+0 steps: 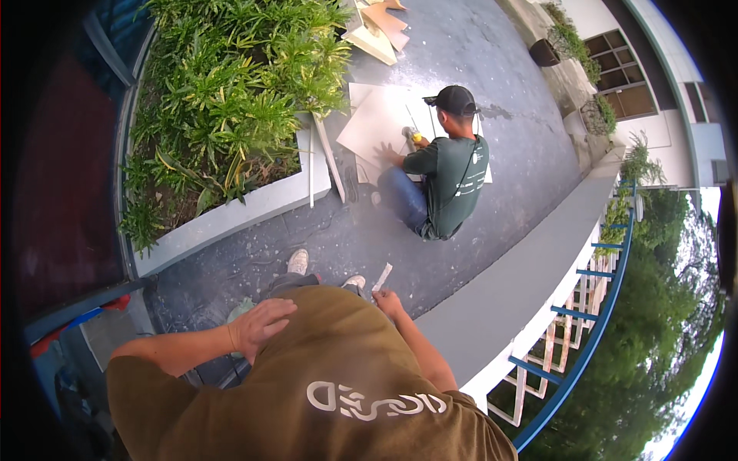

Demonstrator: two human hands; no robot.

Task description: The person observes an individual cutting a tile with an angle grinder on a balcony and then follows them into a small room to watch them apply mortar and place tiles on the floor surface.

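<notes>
My left hand lies against the front of my brown shirt, its fingers stretched out and holding nothing. Low at my right side, my right hand is closed around the lower end of a short, flat, pale strip. The strip points up and away from me, over the grey floor; its material is too small to tell. Both my shoes show just past my belly.
Ahead, a co-worker crouches over pale boards with a yellow power tool. A planter with leafy shrubs stands left, with a narrow board at its corner. A low wall and blue railing run along the right.
</notes>
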